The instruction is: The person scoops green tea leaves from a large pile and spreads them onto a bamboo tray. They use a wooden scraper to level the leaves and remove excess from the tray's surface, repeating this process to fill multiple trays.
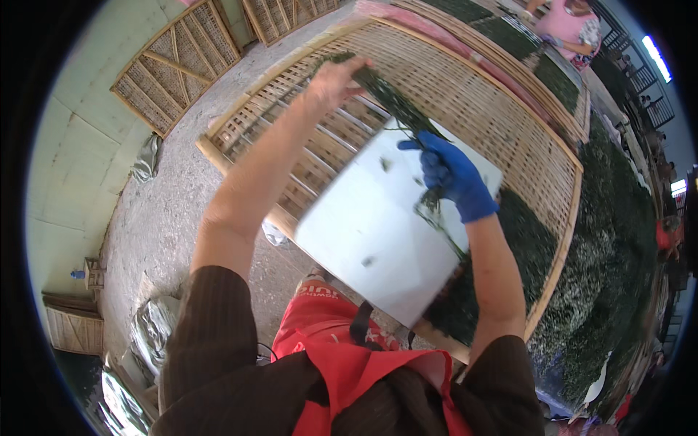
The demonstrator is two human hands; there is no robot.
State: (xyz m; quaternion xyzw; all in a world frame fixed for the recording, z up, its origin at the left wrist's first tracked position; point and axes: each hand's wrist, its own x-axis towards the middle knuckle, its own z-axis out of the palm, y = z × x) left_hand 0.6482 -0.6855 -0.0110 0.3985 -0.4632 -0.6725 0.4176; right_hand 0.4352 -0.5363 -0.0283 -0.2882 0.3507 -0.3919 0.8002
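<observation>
A long bundle of dark green plant strands (pixel 401 103) stretches slantwise over a white board (pixel 376 234). My bare left hand (pixel 339 82) grips its upper end, and a tuft sticks out beyond the fingers. In a blue glove, my right hand (pixel 451 171) is at the lower end, with the index finger extended and the other fingers curled. Loose strands (pixel 436 215) hang below that fist. Small green scraps (pixel 385 164) dot the board, which rests on a woven bamboo rack (pixel 537 196).
Dark green strands (pixel 523 240) lie on the rack right of the board, and a large mass of them (pixel 605 229) spreads farther right. Metal rods (pixel 327 144) run beneath the board's left side. A co-worker in pink (pixel 564 32) stands far right. Bamboo racks (pixel 177 65) lean left.
</observation>
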